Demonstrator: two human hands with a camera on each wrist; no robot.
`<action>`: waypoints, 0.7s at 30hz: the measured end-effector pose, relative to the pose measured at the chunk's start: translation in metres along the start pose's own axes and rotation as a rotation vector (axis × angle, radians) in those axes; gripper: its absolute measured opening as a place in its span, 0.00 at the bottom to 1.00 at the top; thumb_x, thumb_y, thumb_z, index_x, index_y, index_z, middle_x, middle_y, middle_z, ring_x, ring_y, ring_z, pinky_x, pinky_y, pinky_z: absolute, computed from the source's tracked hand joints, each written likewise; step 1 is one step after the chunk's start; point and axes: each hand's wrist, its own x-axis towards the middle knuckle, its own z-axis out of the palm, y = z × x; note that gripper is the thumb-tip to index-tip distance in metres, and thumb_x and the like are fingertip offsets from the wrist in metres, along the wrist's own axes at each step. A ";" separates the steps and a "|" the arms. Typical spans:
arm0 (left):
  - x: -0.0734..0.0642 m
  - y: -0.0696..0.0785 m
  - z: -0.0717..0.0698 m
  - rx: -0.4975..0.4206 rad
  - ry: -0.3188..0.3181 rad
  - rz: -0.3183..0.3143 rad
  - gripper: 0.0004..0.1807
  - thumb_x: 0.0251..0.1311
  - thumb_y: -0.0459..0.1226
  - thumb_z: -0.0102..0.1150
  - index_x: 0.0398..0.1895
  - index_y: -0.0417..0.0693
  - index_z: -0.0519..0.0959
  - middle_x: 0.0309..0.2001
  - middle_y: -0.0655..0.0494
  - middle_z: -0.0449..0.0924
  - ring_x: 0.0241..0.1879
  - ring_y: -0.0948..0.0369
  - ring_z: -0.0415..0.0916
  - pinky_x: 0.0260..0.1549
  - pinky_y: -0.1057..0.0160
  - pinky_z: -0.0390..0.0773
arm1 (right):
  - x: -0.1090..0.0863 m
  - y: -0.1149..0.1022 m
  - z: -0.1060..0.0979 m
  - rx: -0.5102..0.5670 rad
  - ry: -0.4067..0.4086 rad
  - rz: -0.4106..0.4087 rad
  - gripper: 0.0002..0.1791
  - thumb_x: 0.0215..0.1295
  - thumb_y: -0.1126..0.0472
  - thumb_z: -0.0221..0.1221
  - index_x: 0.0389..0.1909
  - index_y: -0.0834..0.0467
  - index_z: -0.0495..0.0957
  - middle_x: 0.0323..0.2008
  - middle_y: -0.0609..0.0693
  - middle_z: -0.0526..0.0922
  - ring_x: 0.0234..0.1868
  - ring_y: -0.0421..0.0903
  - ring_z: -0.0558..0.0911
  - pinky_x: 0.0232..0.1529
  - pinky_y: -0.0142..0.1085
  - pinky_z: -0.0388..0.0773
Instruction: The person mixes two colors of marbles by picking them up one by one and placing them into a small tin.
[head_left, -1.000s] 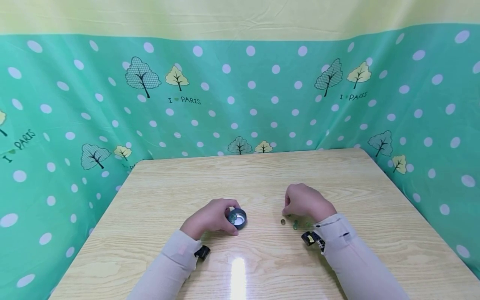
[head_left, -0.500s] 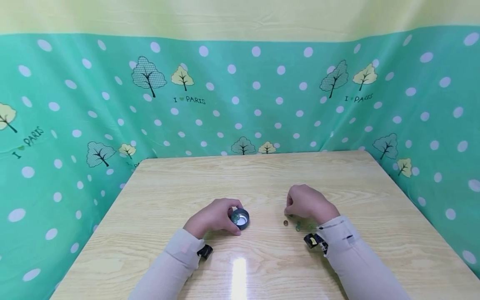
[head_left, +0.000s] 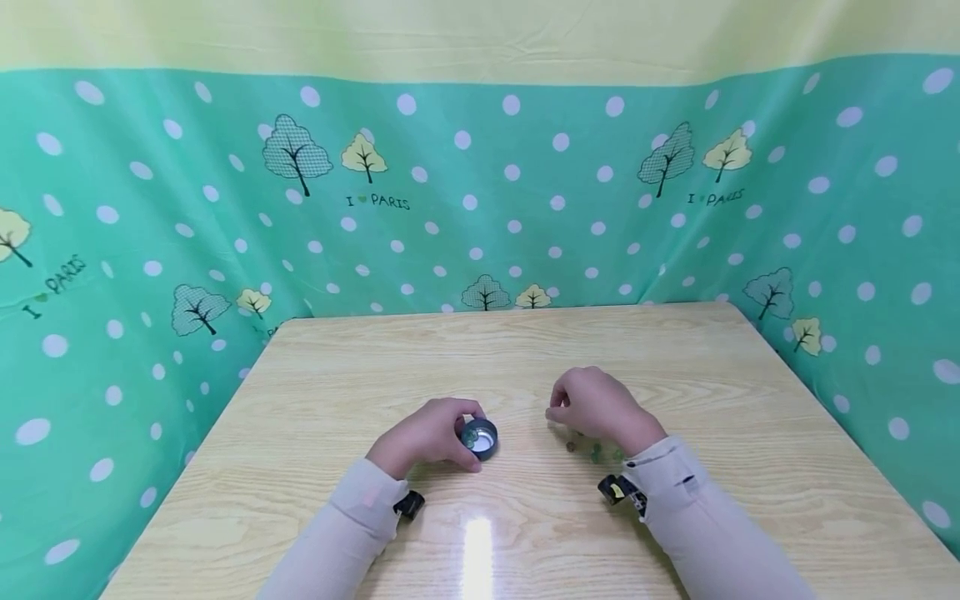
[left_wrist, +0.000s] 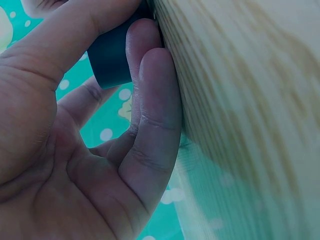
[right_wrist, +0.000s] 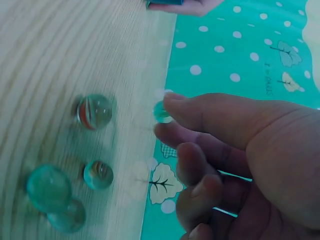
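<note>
My left hand [head_left: 431,433] grips a small round dark blue container [head_left: 492,432] by its side, fingers and thumb curled round it. It stands on the table with its opening upward, and greenish glass marbles [head_left: 469,437] lie inside against the left wall. In the left wrist view the container's dark wall [left_wrist: 110,60] shows between the fingers. My right hand [head_left: 596,404] is raised just over the table, to the right of the container. Its thumb and index finger pinch a clear green marble [right_wrist: 160,112], seen in the right wrist view.
Several loose marbles lie on the wooden table [head_left: 360,358] below my right hand, including one with a red-and-white swirl [right_wrist: 95,111] and a green one [right_wrist: 49,188]. A green dotted curtain [head_left: 435,250] surrounds the table's back and sides.
My right hand has lifted from among the loose marbles and shifted a little left, toward the container. My left hand keeps its hold on the container in place.
</note>
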 end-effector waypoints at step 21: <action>0.001 0.000 -0.002 0.005 -0.007 -0.001 0.28 0.40 0.40 0.87 0.45 0.61 0.82 0.36 0.55 0.80 0.36 0.56 0.75 0.39 0.57 0.74 | 0.000 -0.024 0.017 -0.012 0.099 -0.140 0.05 0.63 0.50 0.72 0.31 0.44 0.88 0.18 0.38 0.76 0.21 0.39 0.73 0.25 0.36 0.70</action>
